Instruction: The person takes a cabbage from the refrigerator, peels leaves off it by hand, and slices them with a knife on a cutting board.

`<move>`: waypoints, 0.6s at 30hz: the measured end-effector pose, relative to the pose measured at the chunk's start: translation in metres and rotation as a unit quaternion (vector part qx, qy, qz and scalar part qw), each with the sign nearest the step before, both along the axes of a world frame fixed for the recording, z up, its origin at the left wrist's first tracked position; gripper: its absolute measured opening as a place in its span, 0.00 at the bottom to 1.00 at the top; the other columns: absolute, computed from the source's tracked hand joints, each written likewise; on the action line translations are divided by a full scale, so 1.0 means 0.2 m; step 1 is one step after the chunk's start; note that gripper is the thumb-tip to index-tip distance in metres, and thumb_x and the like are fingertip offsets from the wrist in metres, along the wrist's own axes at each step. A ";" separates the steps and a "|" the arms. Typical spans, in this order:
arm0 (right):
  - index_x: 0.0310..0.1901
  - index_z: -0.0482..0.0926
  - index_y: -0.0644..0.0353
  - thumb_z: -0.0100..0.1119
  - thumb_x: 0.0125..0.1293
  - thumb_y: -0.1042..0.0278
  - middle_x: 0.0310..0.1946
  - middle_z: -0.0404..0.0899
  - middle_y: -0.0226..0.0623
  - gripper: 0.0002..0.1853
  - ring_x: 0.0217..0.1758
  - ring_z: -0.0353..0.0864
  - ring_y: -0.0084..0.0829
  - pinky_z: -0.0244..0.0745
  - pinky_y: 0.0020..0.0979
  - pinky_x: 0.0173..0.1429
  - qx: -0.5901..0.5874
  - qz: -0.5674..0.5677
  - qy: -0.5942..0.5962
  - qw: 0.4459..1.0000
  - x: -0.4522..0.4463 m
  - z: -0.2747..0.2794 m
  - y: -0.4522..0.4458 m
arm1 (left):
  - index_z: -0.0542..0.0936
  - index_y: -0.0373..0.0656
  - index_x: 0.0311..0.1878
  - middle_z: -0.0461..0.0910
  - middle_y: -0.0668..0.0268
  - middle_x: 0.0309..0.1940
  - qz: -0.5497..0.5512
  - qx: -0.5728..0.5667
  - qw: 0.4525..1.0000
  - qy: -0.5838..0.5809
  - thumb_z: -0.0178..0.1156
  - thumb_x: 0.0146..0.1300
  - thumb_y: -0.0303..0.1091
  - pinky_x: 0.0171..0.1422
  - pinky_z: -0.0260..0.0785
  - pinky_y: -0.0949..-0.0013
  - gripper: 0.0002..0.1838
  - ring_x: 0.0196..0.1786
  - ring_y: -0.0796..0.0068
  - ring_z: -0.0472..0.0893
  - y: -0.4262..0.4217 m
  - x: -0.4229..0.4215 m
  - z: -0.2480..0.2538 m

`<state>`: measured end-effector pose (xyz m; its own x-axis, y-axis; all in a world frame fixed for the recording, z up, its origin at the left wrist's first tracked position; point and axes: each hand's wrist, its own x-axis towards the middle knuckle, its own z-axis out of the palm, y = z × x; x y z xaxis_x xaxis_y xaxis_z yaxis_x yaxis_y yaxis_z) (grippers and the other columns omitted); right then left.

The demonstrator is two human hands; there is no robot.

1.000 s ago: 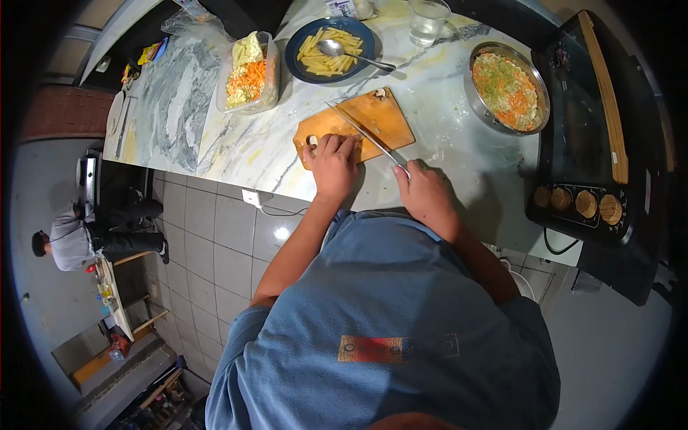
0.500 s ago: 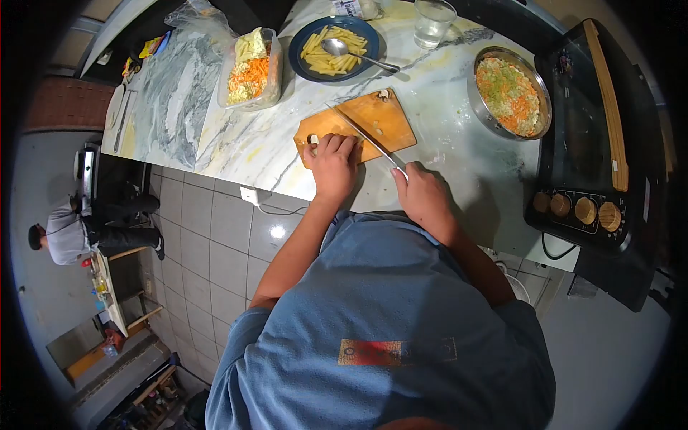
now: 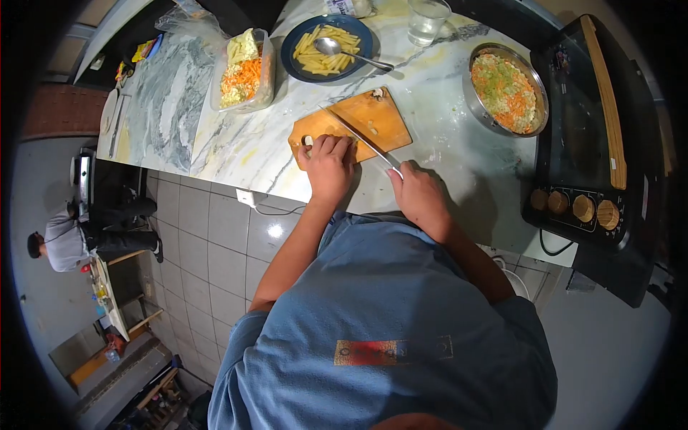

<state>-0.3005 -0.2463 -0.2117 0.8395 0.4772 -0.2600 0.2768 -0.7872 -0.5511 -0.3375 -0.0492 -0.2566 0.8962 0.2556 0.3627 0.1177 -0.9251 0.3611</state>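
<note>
My right hand (image 3: 421, 198) is closed around the handle of a kitchen knife (image 3: 356, 134). The blade slants up and left across a wooden cutting board (image 3: 393, 127), close to my left fingertips. My left hand (image 3: 332, 172) rests on the board's near left part with its fingers curled down and together; whatever lies under them is hidden. A few small pale pieces (image 3: 373, 130) lie on the board beyond the blade, too small to name for certain.
Behind the board stand a blue plate (image 3: 288, 60) of pale yellow sticks with a spoon (image 3: 328, 46), and a plastic tub (image 3: 266, 89) of shredded vegetables. Rightward are a metal bowl (image 3: 542, 118), a clear cup (image 3: 428, 25) and a black oven (image 3: 573, 129). Another person (image 3: 64, 240) is far left.
The view has shifted slightly, so the counter items appear a little further left. Both hands and the knife keep nearly the same places on the board.
</note>
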 end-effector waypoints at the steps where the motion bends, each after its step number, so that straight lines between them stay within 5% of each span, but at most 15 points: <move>1: 0.42 0.75 0.65 0.47 0.78 0.50 0.30 0.83 0.57 0.21 0.37 0.84 0.61 0.76 0.58 0.43 -0.001 0.000 0.001 1.000 0.00 0.00 0.00 | 0.86 0.48 0.44 0.83 0.71 0.40 0.002 0.001 1.000 -0.007 0.68 0.62 0.36 0.60 0.58 0.44 0.08 0.53 0.68 0.78 0.00 0.01 0.00; 18: 0.44 0.73 0.65 0.48 0.79 0.53 0.33 0.84 0.57 0.19 0.39 0.85 0.59 0.76 0.56 0.44 -0.059 0.018 0.048 0.997 0.04 0.05 0.04 | 0.86 0.47 0.42 0.84 0.71 0.40 0.004 -0.015 1.000 -0.006 0.69 0.62 0.35 0.61 0.58 0.46 0.07 0.53 0.69 0.80 0.00 0.01 0.01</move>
